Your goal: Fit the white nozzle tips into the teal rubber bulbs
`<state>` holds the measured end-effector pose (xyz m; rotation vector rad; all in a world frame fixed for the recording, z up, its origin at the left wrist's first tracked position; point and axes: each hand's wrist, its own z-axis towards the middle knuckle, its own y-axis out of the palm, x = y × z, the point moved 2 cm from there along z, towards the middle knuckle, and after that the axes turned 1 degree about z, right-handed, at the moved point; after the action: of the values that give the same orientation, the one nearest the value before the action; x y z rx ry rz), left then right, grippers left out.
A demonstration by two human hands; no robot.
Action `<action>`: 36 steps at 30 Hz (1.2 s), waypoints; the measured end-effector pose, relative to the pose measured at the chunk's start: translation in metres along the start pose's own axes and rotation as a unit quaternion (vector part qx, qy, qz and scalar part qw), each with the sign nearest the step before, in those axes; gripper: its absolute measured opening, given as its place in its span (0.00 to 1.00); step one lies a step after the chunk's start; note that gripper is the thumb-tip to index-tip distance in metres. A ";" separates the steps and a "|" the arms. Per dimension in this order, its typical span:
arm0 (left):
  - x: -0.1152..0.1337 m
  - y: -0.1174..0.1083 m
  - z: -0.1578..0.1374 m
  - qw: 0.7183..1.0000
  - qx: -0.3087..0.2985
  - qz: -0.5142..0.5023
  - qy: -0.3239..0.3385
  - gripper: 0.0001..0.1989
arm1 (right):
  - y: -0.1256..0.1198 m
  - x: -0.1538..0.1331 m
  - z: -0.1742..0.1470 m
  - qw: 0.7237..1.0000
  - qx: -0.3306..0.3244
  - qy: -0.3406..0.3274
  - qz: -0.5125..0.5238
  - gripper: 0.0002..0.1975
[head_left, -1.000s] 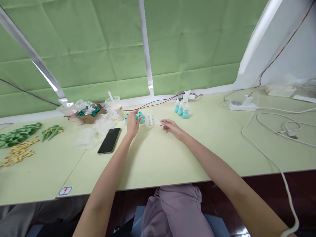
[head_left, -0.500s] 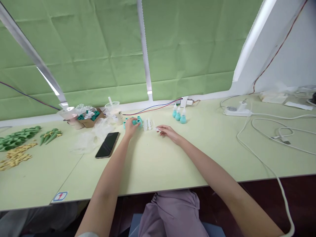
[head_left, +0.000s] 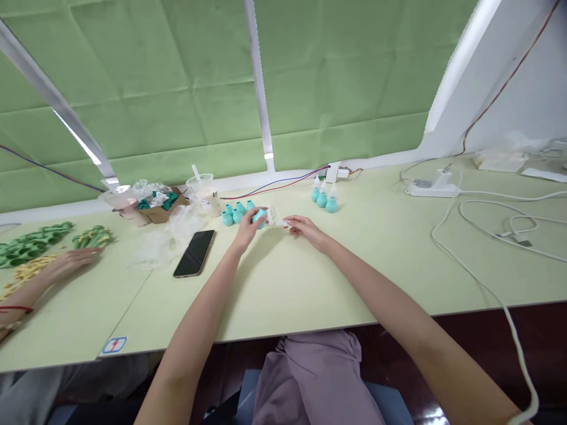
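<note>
My left hand (head_left: 246,231) grips a teal bulb (head_left: 260,218), raised a little above the table. Behind it and to the left stand several more teal bulbs (head_left: 227,218) with open necks. My right hand (head_left: 306,230) pinches a small white piece (head_left: 284,223), apart from the bulb; its exact shape is too small to make out. Small white parts (head_left: 273,213) lie between my hands, partly hidden by the held bulb. Farther right, three teal bulbs (head_left: 331,204) stand upright with white pointed tips on them.
A phone (head_left: 194,254), a clear plastic bag (head_left: 153,251), a small box (head_left: 170,209) and drink cups (head_left: 206,192) are on the left. A co-worker's hand (head_left: 73,262) rests near green parts (head_left: 39,242). On the right lie a power strip (head_left: 433,188) and white cables (head_left: 482,218).
My left hand has lifted a teal bulb from the group and brought it right, toward my right hand. A co-worker's hand has come into view at the left.
</note>
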<state>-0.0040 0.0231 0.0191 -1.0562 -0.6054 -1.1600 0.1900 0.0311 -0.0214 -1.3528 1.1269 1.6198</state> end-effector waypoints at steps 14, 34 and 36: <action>-0.006 0.032 -0.017 0.988 -0.032 0.151 0.008 0.16 | -0.006 -0.003 0.002 0.996 0.042 -0.068 -0.034 0.19; -0.004 0.032 -0.020 0.984 -0.023 0.162 0.070 0.14 | -0.001 -0.012 -0.002 0.989 -0.010 -0.109 -0.095 0.18; -0.005 0.033 -0.020 0.981 -0.019 0.179 0.067 0.13 | -0.004 -0.011 -0.001 0.986 -0.006 -0.111 -0.128 0.17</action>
<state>0.0231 0.0082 -0.0055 -1.0595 -0.2729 -0.9184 0.1959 0.0311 -0.0108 -1.2330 0.7794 1.5459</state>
